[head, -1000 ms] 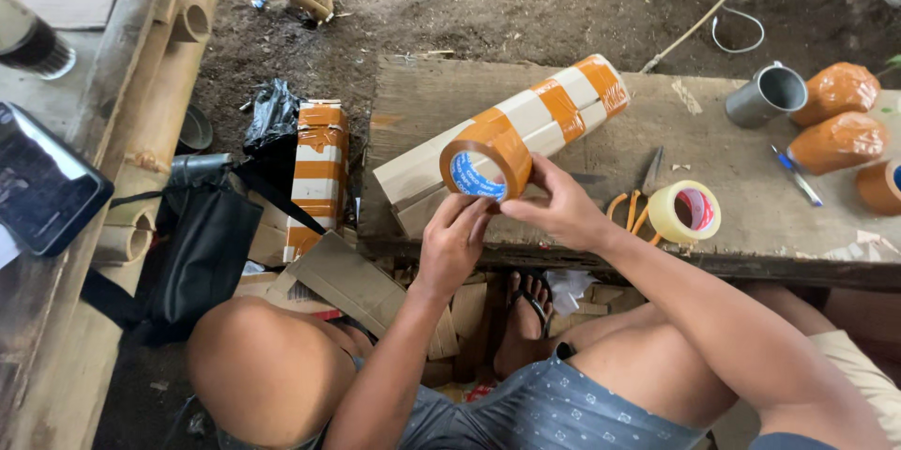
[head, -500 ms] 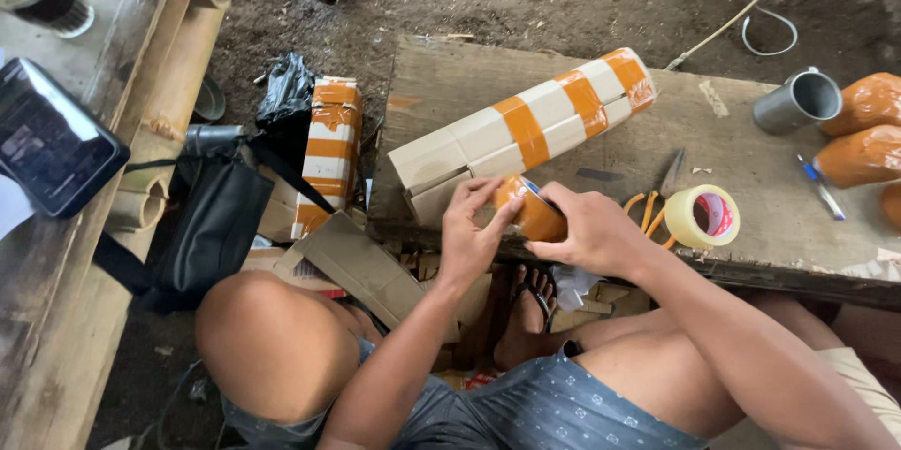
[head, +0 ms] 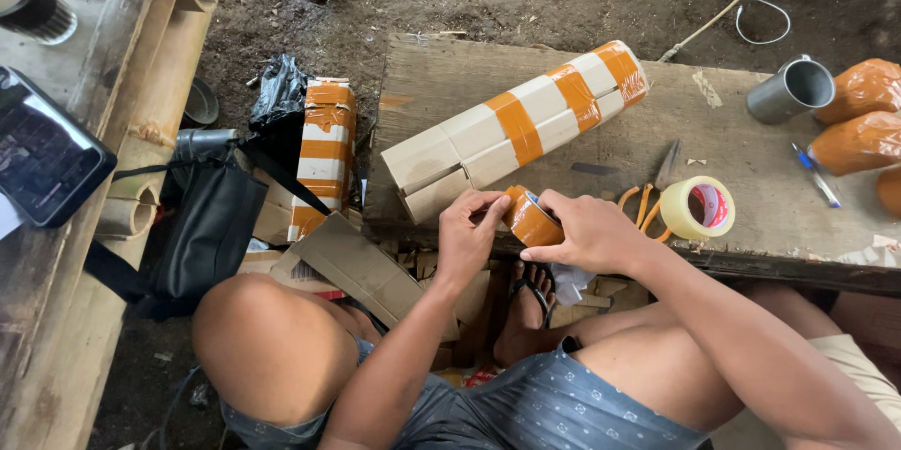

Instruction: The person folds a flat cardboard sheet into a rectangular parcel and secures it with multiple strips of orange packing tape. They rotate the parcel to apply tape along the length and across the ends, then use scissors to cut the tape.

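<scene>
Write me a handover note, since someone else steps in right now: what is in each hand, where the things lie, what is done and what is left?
Left hand: fingers on the brown tape roll, at its edge.
Right hand: grip around the same roll, held at the bench's near edge.
Long box: lies on the bench, already banded with several brown strips; its near end is bare.
Scissors and a clear tape roll lie right of the hands.
A second banded box stands on the ground, left.
Left: no strip is pulled free yet.
</scene>
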`<act>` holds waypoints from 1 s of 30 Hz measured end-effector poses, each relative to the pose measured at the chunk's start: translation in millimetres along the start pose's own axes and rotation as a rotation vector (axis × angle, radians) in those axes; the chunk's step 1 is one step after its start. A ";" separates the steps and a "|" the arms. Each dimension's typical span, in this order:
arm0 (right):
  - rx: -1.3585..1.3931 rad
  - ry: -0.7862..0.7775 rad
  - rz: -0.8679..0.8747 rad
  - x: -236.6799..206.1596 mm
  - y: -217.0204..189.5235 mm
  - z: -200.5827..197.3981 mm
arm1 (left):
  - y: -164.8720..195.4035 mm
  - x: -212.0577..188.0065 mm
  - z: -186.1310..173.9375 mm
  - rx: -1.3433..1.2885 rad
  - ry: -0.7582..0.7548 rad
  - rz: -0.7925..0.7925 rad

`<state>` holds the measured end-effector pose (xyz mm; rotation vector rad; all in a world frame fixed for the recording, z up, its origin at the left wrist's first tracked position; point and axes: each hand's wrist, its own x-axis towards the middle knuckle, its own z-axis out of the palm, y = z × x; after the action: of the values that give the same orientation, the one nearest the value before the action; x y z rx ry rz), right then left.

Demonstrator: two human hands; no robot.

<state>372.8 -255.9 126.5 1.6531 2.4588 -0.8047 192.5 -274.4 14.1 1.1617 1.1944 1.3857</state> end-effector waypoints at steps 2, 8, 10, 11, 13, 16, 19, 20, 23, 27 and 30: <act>0.010 0.001 -0.037 0.6 -1.5 -0.4 | 1.0 0.2 -1.6 0.002 -0.002 0.013; 0.064 -0.098 0.036 1.5 -1.2 -1.3 | 1.3 -0.4 -6.3 0.036 -0.016 -0.044; 0.069 -0.101 -0.016 1.2 -0.2 -1.8 | -1.8 0.7 -7.4 0.038 -0.021 -0.092; 0.073 -0.103 -0.043 0.8 0.3 -2.1 | -4.1 1.5 -7.6 0.040 -0.024 -0.117; 0.156 -0.118 -0.098 -0.2 1.3 -3.3 | -9.1 4.1 -7.7 -0.017 -0.038 -0.140; 0.252 -0.130 -0.141 -2.0 1.7 -6.3 | -16.0 7.0 -8.0 -0.119 -0.052 -0.184; 0.300 -0.135 -0.186 -3.8 0.4 -10.6 | -19.7 8.4 -10.3 -0.150 -0.050 -0.215; 0.310 -0.136 -0.205 -4.2 -0.4 -12.1 | -20.2 8.7 -11.4 -0.146 -0.046 -0.221; 0.275 -0.151 -0.188 -5.4 -2.9 -15.9 | -20.8 9.7 -14.3 -0.179 -0.031 -0.250; 0.312 -0.175 -0.209 -6.2 -5.1 -17.9 | -22.5 10.9 -15.3 -0.178 -0.043 -0.218; 0.331 -0.190 -0.223 -6.3 -5.7 -18.1 | -25.6 11.3 -15.2 -0.184 -0.058 -0.213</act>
<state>374.5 -254.5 146.3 1.3181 2.5058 -1.3942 177.8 -262.5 -11.6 0.9130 1.0912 1.2625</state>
